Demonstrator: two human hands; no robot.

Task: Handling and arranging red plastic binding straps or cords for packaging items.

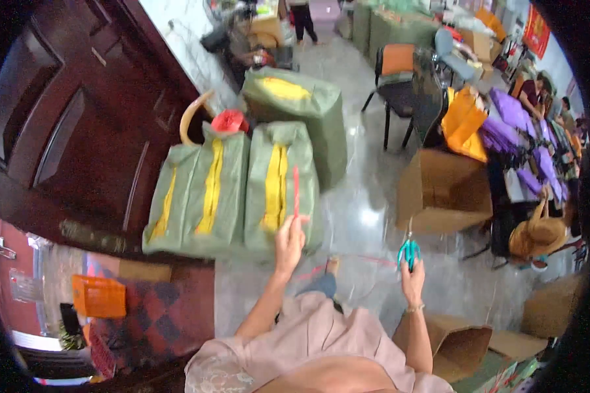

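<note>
Wearer's two hands [291, 241], one teal scissors [410, 252], four yellow-striped bundles [259, 177], one red roll [229, 121]

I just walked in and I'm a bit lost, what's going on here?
The person's left hand pinches a red strap in front of green bags with yellow strips. The right hand holds teal-handled scissors, to the right. A red roll sits by the bags, and an open cardboard box stands beyond the scissors.

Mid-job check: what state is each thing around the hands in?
Left hand: closed on the red strip.
Red strip: held, raised above the fingers.
Right hand: gripping the scissors.
Scissors: held; blade opening unclear.
Green sacks: bulging, three abreast, one behind.
Brown carton: open.
Orange-backed chair: upright.
</note>
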